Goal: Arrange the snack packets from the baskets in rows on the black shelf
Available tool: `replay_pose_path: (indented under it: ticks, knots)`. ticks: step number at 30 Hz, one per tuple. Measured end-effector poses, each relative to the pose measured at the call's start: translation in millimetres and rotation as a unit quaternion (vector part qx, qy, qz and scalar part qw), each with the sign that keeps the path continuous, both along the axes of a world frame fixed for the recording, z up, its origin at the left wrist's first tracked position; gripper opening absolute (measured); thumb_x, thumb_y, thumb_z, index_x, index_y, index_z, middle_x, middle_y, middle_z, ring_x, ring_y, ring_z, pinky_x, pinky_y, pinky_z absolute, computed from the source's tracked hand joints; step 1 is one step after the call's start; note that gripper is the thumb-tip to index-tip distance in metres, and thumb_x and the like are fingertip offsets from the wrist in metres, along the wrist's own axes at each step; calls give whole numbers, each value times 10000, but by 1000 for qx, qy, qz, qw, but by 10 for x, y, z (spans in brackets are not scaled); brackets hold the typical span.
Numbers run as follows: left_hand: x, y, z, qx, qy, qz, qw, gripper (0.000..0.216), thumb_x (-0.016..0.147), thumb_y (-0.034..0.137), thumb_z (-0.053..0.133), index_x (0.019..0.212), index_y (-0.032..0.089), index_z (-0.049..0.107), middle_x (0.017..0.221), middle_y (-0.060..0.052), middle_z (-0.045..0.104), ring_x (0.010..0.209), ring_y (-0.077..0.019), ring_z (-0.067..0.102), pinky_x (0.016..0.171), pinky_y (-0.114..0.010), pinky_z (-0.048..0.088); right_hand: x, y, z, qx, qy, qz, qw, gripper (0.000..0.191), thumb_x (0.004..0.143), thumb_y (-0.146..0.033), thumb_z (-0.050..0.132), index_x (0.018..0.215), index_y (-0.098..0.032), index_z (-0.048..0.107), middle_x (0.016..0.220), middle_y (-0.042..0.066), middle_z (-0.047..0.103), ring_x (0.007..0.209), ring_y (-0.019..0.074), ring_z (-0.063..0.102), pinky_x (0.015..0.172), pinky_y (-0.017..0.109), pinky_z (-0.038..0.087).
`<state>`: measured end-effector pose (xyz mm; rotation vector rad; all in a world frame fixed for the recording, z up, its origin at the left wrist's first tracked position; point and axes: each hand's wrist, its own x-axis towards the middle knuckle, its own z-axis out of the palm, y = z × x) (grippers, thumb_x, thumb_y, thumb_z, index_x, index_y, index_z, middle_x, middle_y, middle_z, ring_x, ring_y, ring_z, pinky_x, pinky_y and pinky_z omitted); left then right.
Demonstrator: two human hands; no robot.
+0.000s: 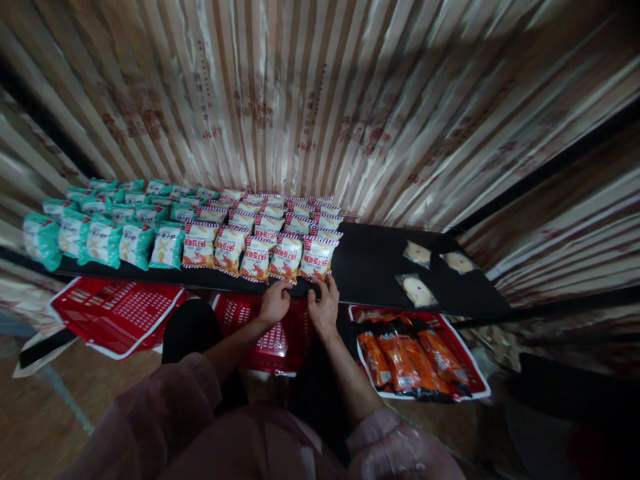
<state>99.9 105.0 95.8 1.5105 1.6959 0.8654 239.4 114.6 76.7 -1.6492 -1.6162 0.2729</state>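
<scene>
My left hand [276, 302] rests at the front edge of the black table, just below the front row of snack bags, with its fingers stretched towards an orange-and-white snack bag [286, 257]. To its right, my right hand [325, 305] has its fingers apart, and their tips are at the bottom of the end snack bag [318, 259] in that row. Neither hand is closed around a bag. Behind this front row, more bags of the same kind stand in several rows. Teal-and-white snack bags [136, 244] fill the rows to the left.
Three flat clear packets with pale round contents, one a packet [418, 291], lie on the black table [367, 263]. Below its front edge are a red basket [477, 380] of orange bags, a middle red basket [280, 347] and a left red basket [145, 310]. A striped curtain [280, 87] hangs behind.
</scene>
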Motion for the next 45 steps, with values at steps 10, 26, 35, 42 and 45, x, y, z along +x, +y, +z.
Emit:
replay_pose_path:
  ticks: [10,26,35,42,45]
  knots:
    - [114,-80,-51,27,8,12,1000,388,770,-10,424,1010,195,650,1219,-34,616,1069,-155,607,1003,-321,451,48,-37,53,5,17,32,999,291,760,-194,461,994,-176,633,1386,124,422,1283,263,373,1033,476,343]
    - [527,-75,134,155,178,-51,970,465,783,27,413,1204,145,574,1318,-84,543,1257,-205,445,1099,-367,335,480,243,191,-35,161,66,984,528,874,-471,366,1287,-156,458,1434,143,401,1319,220,373,1080,425,289]
    - [782,18,-67,266,339,-49,901,550,812,87,419,1361,115,410,1509,-119,262,1421,-273,99,1123,-478,216,595,644,155,-123,293,141,938,745,873,-627,226,1431,-138,287,1509,102,272,1396,194,239,1138,382,196]
    - [708,116,-237,342,421,-51,838,525,859,168,399,1381,106,390,1493,-104,307,1412,-259,154,1136,-444,183,598,668,123,-116,334,179,918,803,827,-695,270,1427,-163,307,1513,69,273,1402,193,220,1154,367,133]
    - [662,156,-239,363,440,-69,818,555,857,193,421,1406,146,356,1490,-74,321,1411,-256,160,1144,-447,146,655,718,120,-111,347,148,919,798,827,-699,262,1430,-180,303,1514,56,272,1402,193,221,1153,358,135]
